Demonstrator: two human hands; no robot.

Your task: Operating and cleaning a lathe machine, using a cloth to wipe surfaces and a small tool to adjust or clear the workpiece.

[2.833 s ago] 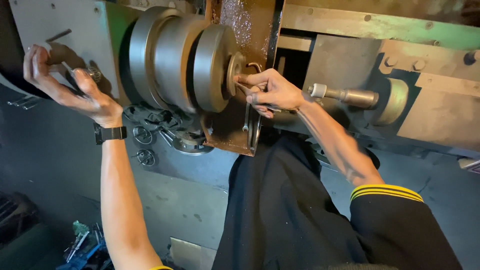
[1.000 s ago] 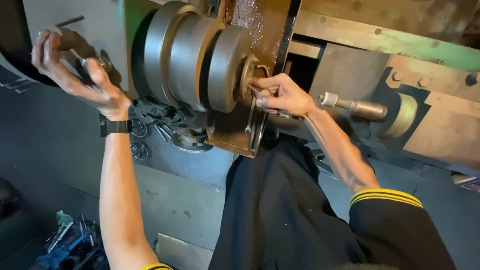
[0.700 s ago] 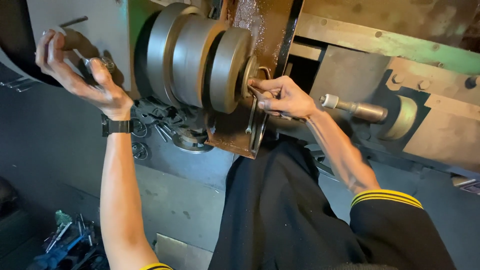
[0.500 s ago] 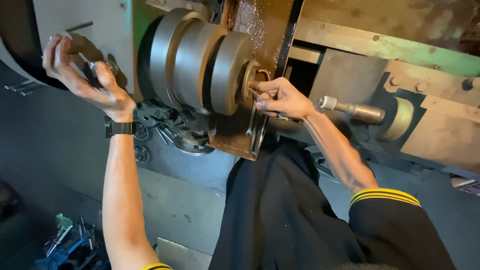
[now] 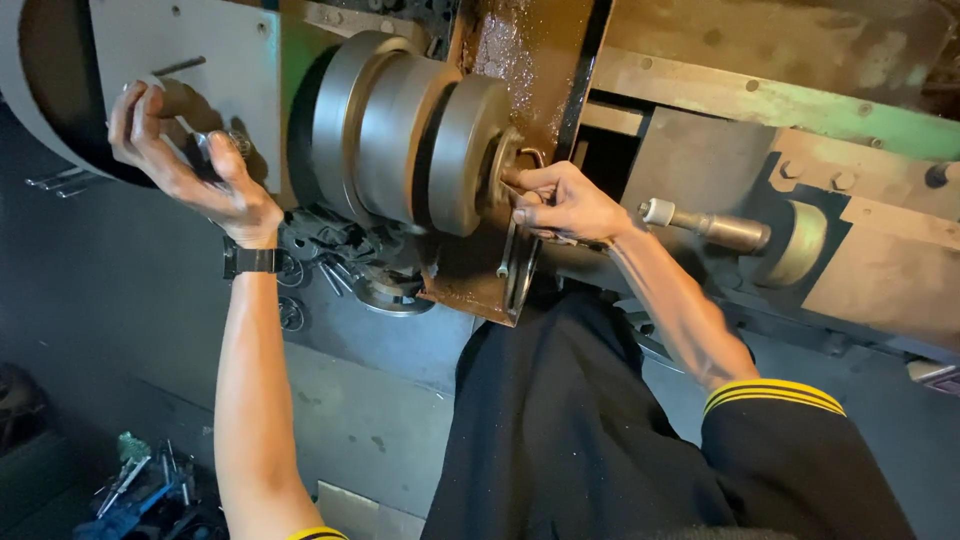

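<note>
Nearest you, your dark-clothed lap sits below both forearms, and a heap of tools lies on the floor well below your left elbow. Your left hand, with a black watch on its wrist, is raised with the fingers curled around a rounded metal knob on the grey plate; the thumb stands out to the side, so the grasp reads as loose rather than clenched. Your right hand is pinched shut on a small part at the hub of the stepped pulley, with fingertips pressed right against the pulley's end face; what they hold is too small to make out. A thin bent rod hangs just under that hand, against the rusty bracket. Just beyond your right wrist a steel handle sticks out toward a pale round boss. By the look of it, you are working the fastening at the pulley's centre while steadying or turning the drive from the left side. The next move would call for a firm hold with the left hand so nothing rotates, and small, careful finger turns with the right, keeping your fingertips off the pulley rim.
</note>
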